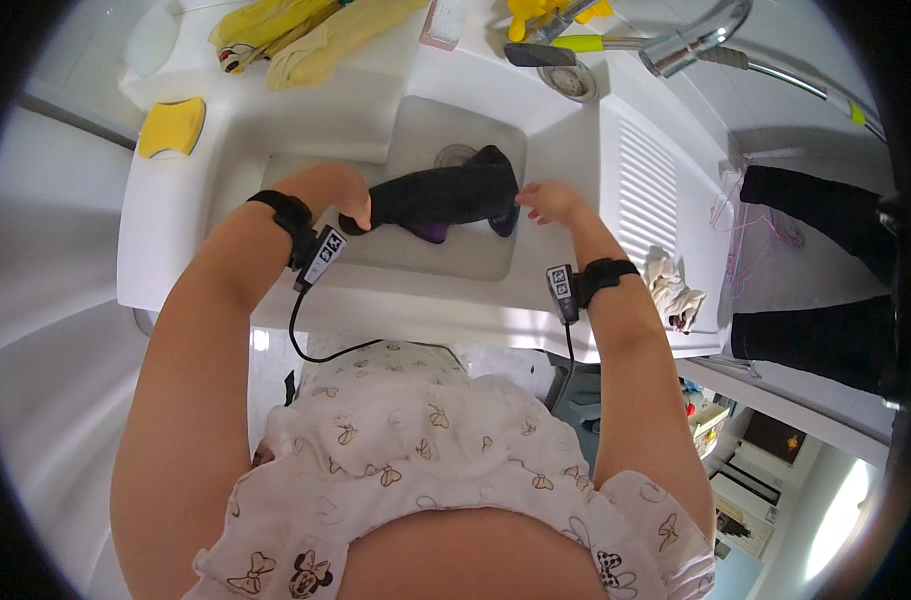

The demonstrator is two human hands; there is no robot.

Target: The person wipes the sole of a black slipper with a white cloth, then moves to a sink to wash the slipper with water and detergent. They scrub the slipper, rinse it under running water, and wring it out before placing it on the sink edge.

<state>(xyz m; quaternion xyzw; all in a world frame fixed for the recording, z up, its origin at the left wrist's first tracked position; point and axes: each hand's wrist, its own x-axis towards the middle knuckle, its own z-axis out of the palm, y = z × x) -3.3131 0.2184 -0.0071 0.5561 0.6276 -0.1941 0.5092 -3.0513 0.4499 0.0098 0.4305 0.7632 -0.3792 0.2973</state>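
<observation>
A long black sock (444, 193) stretches across the basin of a white sink (455, 294), over shallow water. My left hand (344, 193) grips its left end, with the back of the hand covering most of the fingers. At the sock's right edge, the fingertips of my right hand (551, 202) pinch the fabric, and the other fingers are loosely curled. Below the sock, a purple piece of cloth (430, 232) shows in the water. Another dark piece (506, 223) hangs or lies under the right end; which one I cannot tell. The drain (454, 156) is partly hidden behind the sock.
A yellow sponge (172, 127) sits on the left rim. Yellow cloths (343, 46) and a brush (444, 24) lie at the back, near the chrome faucet (680, 52). Crumpled white cloth (673, 289) rests by the ribbed washboard (647, 195). Black garments (812, 341) hang at right.
</observation>
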